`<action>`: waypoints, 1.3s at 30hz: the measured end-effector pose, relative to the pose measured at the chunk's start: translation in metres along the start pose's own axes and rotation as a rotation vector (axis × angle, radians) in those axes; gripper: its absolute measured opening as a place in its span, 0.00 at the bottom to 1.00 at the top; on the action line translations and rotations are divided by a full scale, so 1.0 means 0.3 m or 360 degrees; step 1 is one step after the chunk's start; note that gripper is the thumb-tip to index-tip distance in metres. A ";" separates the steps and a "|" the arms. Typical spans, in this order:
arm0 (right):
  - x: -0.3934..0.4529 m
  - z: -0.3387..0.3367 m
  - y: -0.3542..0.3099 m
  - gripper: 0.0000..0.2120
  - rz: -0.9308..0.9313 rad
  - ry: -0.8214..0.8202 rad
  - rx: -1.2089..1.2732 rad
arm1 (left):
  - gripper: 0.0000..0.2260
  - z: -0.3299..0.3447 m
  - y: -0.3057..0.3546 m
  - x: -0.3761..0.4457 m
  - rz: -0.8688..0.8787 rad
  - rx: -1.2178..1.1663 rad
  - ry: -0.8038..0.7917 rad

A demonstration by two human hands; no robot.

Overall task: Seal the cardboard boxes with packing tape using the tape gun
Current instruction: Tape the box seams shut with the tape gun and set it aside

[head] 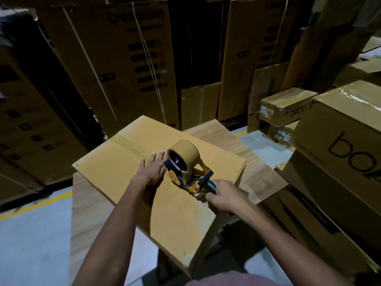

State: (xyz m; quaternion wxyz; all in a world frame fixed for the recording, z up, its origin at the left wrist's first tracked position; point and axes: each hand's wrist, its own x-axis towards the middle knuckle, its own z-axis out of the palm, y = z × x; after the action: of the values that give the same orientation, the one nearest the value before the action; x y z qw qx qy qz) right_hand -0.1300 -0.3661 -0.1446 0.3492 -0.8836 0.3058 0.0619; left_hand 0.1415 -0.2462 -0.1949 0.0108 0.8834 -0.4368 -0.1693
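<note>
A closed tan cardboard box [115, 162] lies on a wooden table, its centre seam running away from me. On top of it stands a yellow and black tape gun [185, 172] carrying a brown tape roll [186, 151]. My right hand [224, 196] grips the gun's dark handle at the box's near right part. My left hand [152, 169] lies flat on the box top just left of the gun, fingers straight and spread.
The wooden table [266, 178] juts out to the right of the box. Taped boxes [338, 141] are stacked close on the right, smaller ones [282, 108] behind them. Tall printed cartons [123, 65] wall off the back and left. Grey floor with a yellow line [37, 205] lies at left.
</note>
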 end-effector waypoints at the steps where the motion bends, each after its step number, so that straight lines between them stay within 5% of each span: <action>1: -0.008 0.004 0.009 0.08 -0.0017 0.0015 -0.0005 | 0.25 -0.004 0.016 -0.003 -0.0042 0.0007 -0.0004; 12: -0.016 0.000 0.037 0.08 -0.0058 0.0036 0.0218 | 0.26 0.040 0.166 -0.081 -0.0234 -0.0023 0.0082; 27: -0.122 0.007 0.167 0.06 -0.0048 -0.0013 0.0038 | 0.29 0.054 0.192 -0.084 -0.0244 0.0057 0.0020; 34: -0.096 -0.003 0.143 0.13 0.0057 0.0030 -0.0028 | 0.31 0.120 0.291 -0.149 -0.0044 0.0028 0.0121; 39: -0.108 -0.006 0.136 0.08 -0.0045 0.0061 -0.0115 | 0.28 0.129 0.290 -0.140 -0.0042 0.0123 0.0091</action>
State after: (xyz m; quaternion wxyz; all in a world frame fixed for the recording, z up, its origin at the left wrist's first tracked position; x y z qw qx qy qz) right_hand -0.1802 -0.3742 -0.1564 0.3120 -0.9009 0.2975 0.0512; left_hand 0.0393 -0.2624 -0.2047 -0.0132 0.8933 -0.4309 -0.1270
